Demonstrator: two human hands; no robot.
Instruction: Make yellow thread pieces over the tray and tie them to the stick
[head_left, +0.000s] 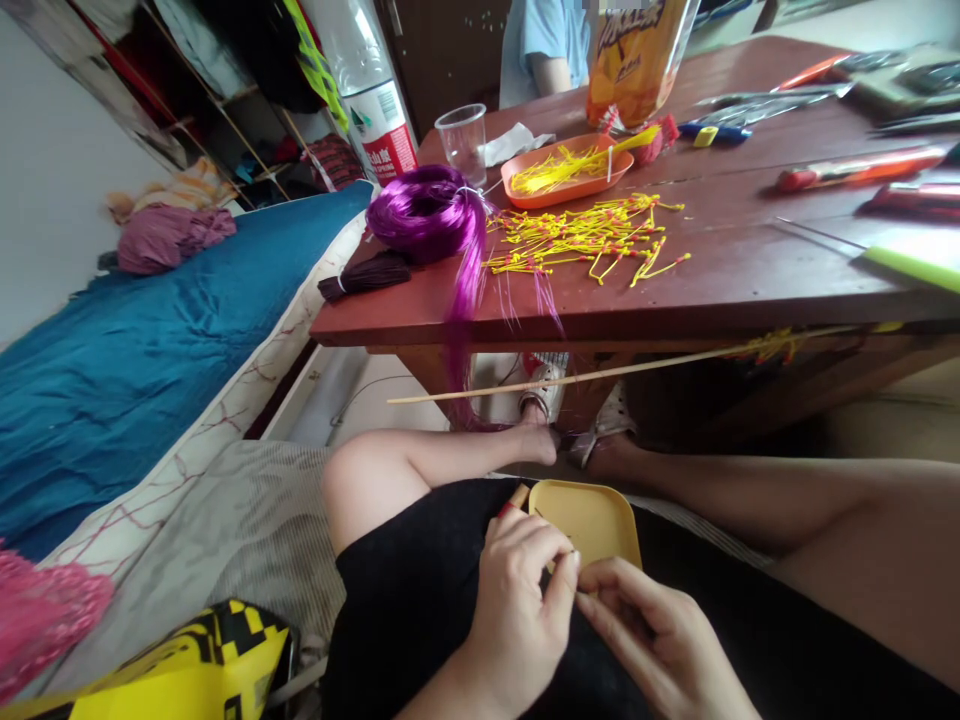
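My left hand (521, 605) and my right hand (660, 625) meet over my lap, thumb and finger pinched in each. Whatever lies between the fingertips is too small to make out. A red-and-tan piece (515, 497) shows at a finger of my left hand; I cannot tell whether it is a wrap or a held tool. Just beyond the fingers, a shallow yellow tray (600, 510) rests on the dark cloth over my lap. On the table ahead, a hank of shiny purple thread (420, 210) lies beside a heap of short yellow cords with red knots (585, 235).
The reddish-brown table (675, 305) carries an orange dish (540, 195) of yellow strands, a plastic cup (461, 140), bottles and several tools. A thin stick (525, 385) juts out below its edge. A bed with a teal cover (187, 330) stands at left. Another person (544, 50) is across the table.
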